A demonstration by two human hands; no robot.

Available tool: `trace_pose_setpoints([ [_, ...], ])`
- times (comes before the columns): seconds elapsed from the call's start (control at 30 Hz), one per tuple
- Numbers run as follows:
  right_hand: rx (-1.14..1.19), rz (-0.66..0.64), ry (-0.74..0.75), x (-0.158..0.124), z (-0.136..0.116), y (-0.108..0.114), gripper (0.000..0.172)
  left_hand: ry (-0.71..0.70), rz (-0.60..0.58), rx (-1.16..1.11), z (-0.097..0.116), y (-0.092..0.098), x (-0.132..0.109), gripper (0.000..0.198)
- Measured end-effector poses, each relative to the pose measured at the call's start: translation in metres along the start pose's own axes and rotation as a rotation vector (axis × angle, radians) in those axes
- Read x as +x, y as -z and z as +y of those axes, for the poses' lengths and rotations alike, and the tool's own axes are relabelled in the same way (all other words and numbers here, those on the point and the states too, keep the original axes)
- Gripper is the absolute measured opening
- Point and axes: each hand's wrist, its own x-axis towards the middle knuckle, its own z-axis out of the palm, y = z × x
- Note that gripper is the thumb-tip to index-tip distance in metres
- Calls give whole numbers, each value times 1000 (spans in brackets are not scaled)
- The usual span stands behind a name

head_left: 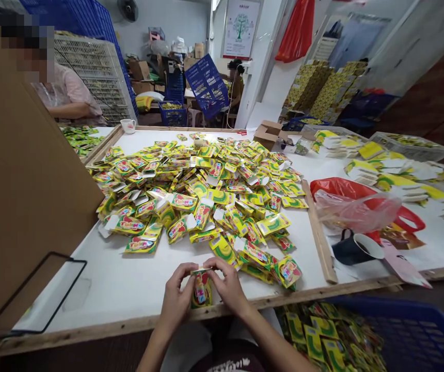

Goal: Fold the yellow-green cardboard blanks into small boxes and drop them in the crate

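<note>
At the table's front edge I hold a small yellow and green printed box (202,289) upright between both hands. My left hand (180,287) pinches its upper left side with thumb and index finger. On the other side, my right hand (225,281) grips the upper right corner the same way. The fingertips meet near the box's top flap, which they partly hide. Just beyond my hands spreads a large heap of similar small boxes (183,201), many with white end flaps sticking out.
A wooden strip (318,232) borders the heap's right side. Past it lie a dark mug (355,248), a red plastic bag (334,186) and flat cartons (396,165). A blue basket (419,330) of boxes stands below right. A cardboard panel (32,181) rises at left; a co-worker (70,93) sits behind it.
</note>
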Motion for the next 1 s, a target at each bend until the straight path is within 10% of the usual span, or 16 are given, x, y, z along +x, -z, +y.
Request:
trace_pose_setpoints([
  [0.83,-17,44,-20,-9,4,-8,11,-1,16,28,-2,-3,-3,20],
  [1.0,-212,152,-19,-24,-30,60,17,-51,-62,158,3,-1,9,26],
])
